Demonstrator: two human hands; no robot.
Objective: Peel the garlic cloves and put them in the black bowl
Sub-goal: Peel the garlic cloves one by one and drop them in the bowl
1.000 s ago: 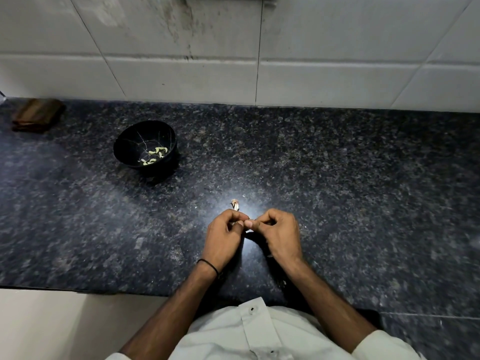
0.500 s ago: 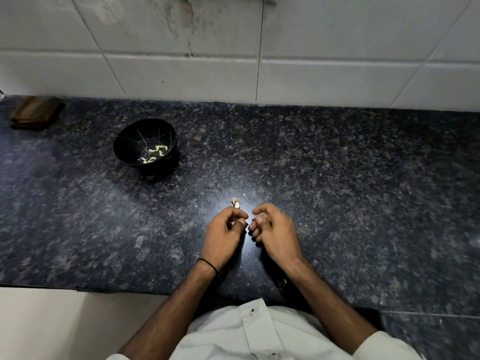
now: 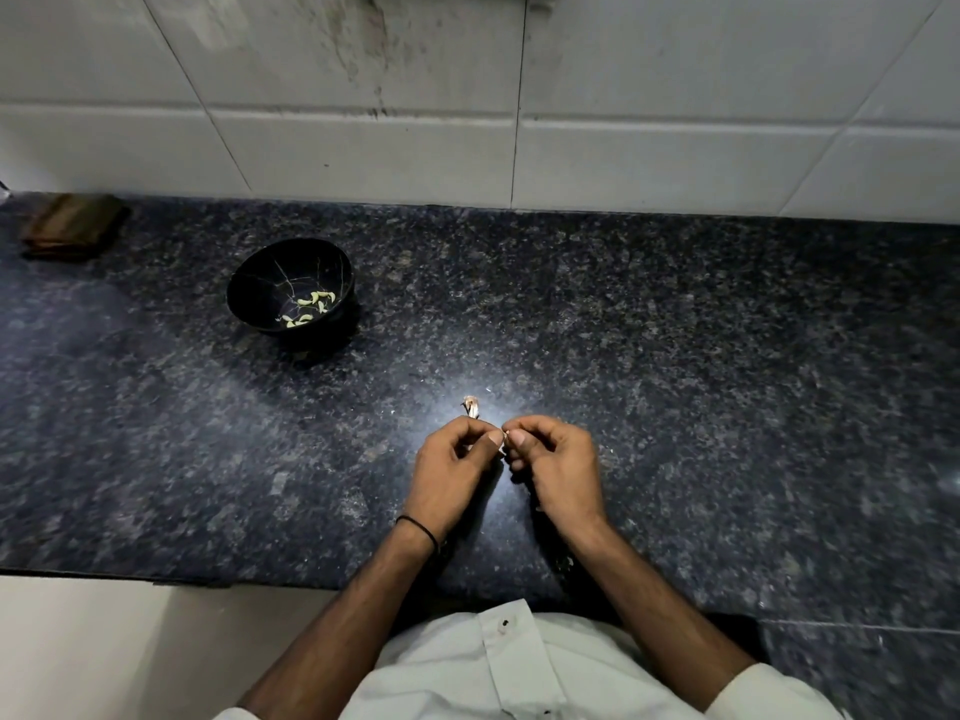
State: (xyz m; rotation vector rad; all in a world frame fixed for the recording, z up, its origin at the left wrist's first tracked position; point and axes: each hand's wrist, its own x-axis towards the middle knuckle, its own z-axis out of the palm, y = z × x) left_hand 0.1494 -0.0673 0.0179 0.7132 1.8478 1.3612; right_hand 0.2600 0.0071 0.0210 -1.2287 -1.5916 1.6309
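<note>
- Dark speckled stone is what I see for the tabletop (image 3: 675,356), which runs under a white tiled wall (image 3: 649,158) at its far edge.
- The left hand (image 3: 452,470) and right hand (image 3: 558,465) meet near the middle of the near edge. Both have their fingers curled, and the thumb and fingertips of each pinch one small pale clove (image 3: 503,440) between them.
- Just beyond the left hand's knuckles a small papery scrap (image 3: 471,406) lies on the tabletop. I cannot tell whether it is skin or another clove.
- The bowl (image 3: 260,283) stands upright, well apart from the hands, toward the far-left corner. A few pale peeled cloves (image 3: 309,309) lie in its bottom.
- A brown block (image 3: 72,228) sits in the far-left corner, by the wall.
- A black band (image 3: 418,530) circles the left wrist.
</note>
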